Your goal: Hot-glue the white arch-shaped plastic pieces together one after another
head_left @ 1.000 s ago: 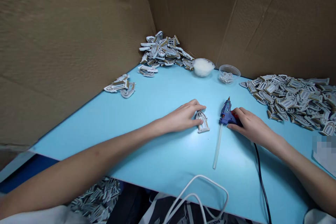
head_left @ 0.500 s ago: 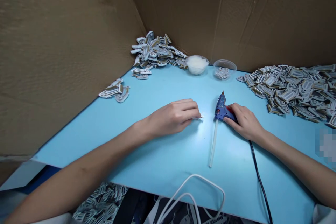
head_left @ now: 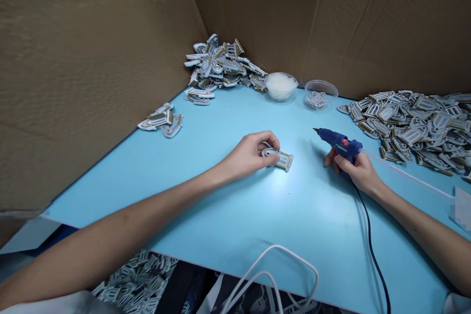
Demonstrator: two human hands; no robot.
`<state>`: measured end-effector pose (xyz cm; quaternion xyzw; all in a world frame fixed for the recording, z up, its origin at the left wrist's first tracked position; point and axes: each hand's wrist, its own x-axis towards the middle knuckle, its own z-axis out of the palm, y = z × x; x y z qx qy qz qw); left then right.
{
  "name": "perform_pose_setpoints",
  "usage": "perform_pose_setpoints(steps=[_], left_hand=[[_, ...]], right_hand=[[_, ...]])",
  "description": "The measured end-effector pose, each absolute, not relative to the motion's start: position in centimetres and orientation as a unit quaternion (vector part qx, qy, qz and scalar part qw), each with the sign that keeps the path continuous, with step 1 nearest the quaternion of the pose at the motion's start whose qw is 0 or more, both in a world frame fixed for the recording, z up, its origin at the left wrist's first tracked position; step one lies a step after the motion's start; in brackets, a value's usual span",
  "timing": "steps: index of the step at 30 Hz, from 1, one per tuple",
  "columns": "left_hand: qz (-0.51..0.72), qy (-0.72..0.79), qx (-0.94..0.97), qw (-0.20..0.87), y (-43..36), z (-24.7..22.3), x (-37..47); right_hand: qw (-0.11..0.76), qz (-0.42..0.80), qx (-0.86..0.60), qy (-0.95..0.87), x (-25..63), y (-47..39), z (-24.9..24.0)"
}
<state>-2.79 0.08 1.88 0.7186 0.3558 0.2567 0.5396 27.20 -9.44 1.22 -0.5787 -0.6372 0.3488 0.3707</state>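
My left hand (head_left: 253, 154) pinches a small white and tan arch-shaped piece (head_left: 284, 160) by its rounded end, just over the blue tabletop. Its flat, straight end points to the right. Wrapped round the handle of a blue hot glue gun (head_left: 336, 142) is my right hand (head_left: 356, 169). The gun's nozzle points left, toward the piece but well apart from it. A long translucent glue stick (head_left: 408, 172) sticks out of the gun's back, and a black cord (head_left: 372, 250) runs down from the handle.
Similar pieces lie heaped at the back left (head_left: 224, 66) and right (head_left: 412, 125). Between them stand a bowl of whitish material (head_left: 280, 93) and a clear tub (head_left: 334, 89) with small white loops. Cardboard walls (head_left: 257, 14) enclose the table. A white cable (head_left: 279, 247) loops over the front edge.
My right hand has lifted the glue gun and turned its nozzle from pointing away to pointing left. My left hand has turned, so the piece in it now shows its face.
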Motion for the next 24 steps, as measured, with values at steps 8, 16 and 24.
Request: perform_pose_setpoints(steps=[8, 16, 24], left_hand=[[0.291, 0.279, 0.782, 0.475, -0.2, 1.6, -3.1], [0.312, 0.037, 0.943, 0.110, -1.1, 2.1, -3.1], [0.275, 0.248, 0.868, 0.331, -1.0, 1.3, -2.9]], right_hand=[[0.325, 0.237, -0.629, -0.666, 26.5, -9.4, 1.6], [0.311, 0.222, -0.624, -0.682, 26.4, -9.4, 1.4], [0.318, 0.230, -0.616, -0.683, 26.4, -9.4, 1.5]])
